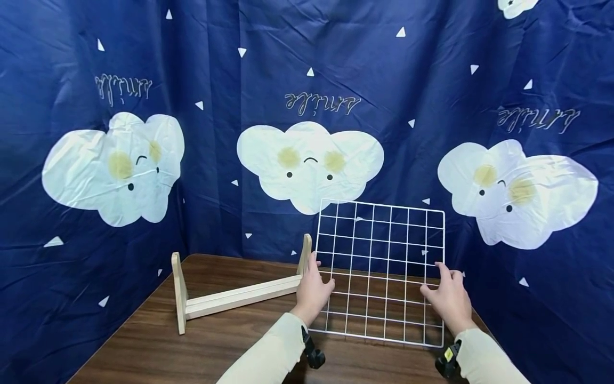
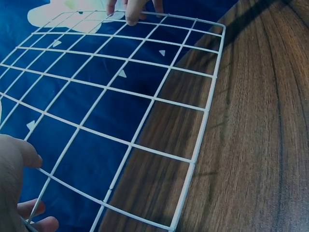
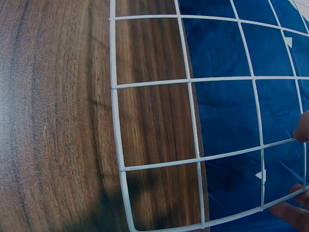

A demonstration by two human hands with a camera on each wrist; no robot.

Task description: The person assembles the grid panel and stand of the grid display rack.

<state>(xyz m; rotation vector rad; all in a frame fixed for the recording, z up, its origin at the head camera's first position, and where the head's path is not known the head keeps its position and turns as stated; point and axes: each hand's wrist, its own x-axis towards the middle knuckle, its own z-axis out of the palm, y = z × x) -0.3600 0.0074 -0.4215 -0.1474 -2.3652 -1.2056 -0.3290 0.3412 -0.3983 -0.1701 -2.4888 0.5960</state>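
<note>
A white wire grid panel (image 1: 370,257) stands tilted up over the table, held by its two side edges. My left hand (image 1: 313,290) grips the left edge, with the thumb in front and fingers (image 2: 46,224) behind the wires. On the opposite edge my right hand (image 1: 448,298) holds on, its thumb (image 3: 302,128) over the wires and other fingertips behind. Just left of the panel a pale wooden stand (image 1: 242,296) rests on the table, two uprights joined by a grooved crossbar. Its right upright (image 1: 305,255) is close behind my left hand.
The brown wood-grain table (image 1: 139,344) runs back to a dark blue curtain (image 1: 216,176) printed with white clouds and triangles. The curtain hangs along the back and both sides. Dark wrist cameras (image 1: 314,354) are strapped at both sleeves.
</note>
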